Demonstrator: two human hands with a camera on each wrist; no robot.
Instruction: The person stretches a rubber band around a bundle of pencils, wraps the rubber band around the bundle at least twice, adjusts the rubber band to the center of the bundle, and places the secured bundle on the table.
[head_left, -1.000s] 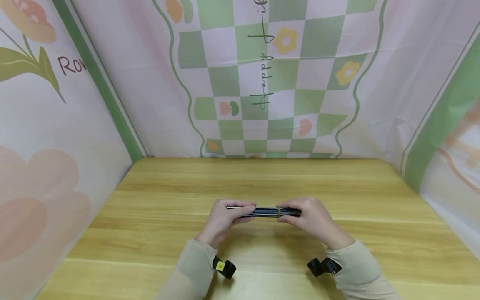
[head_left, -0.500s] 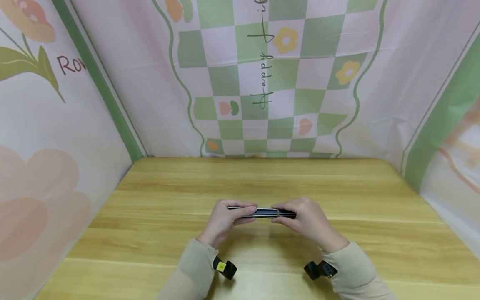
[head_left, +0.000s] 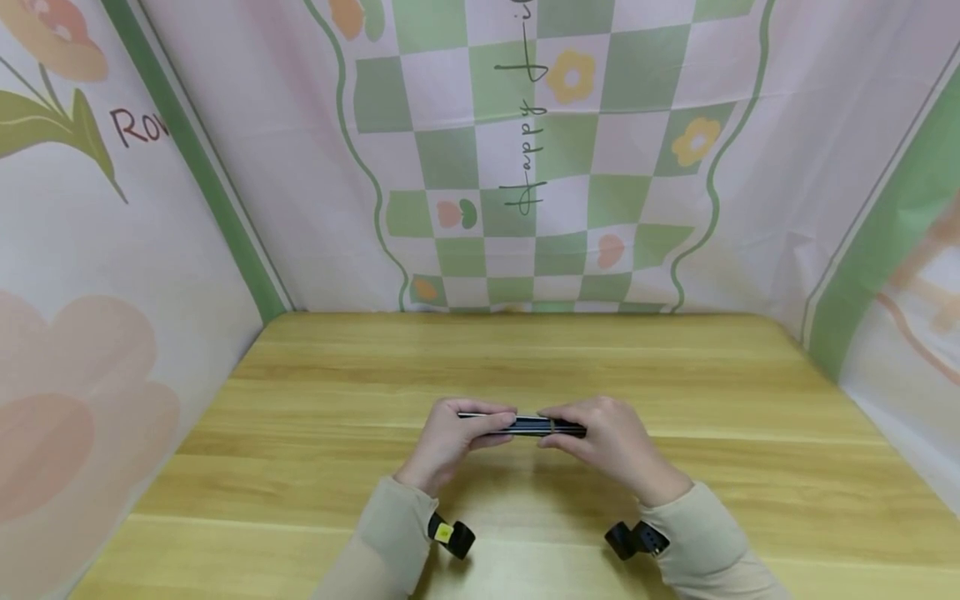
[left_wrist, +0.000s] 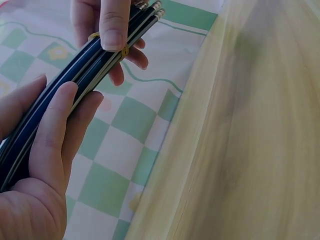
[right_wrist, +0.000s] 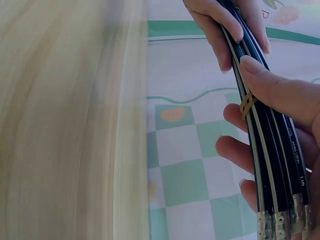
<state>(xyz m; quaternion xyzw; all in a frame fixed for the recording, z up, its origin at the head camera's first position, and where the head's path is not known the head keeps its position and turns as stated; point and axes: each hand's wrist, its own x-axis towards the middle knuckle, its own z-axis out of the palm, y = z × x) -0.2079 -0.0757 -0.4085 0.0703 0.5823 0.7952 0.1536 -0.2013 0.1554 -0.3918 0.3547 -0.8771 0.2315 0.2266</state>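
A bundle of dark pencils with pale stripes [head_left: 531, 426] is held level above the table, between both hands. My left hand [head_left: 444, 437] grips its left part, with thumb and fingers wrapped along the pencils. Toward the other end, my right hand [head_left: 611, 435] holds the bundle, its thumb on one side and its fingers on the other. A yellowish rubber band [right_wrist: 248, 104] circles the pencils beside the right thumb. Metal ferrules [right_wrist: 281, 224] cap the pencil ends on the right-hand side, as the right wrist view shows. The left ends are hidden by the left hand.
The wooden table [head_left: 360, 358] extends around both forearms. Behind it hangs a green and white checkered curtain [head_left: 510, 150], and printed cloth also lines both sides. Black wrist cameras [head_left: 454, 537] sit under the sleeves, low over the tabletop.
My right hand has slid left along the pencils, its fingertips reaching farther past the rubber band and closer to the left hand. The left hand has barely shifted to the right.
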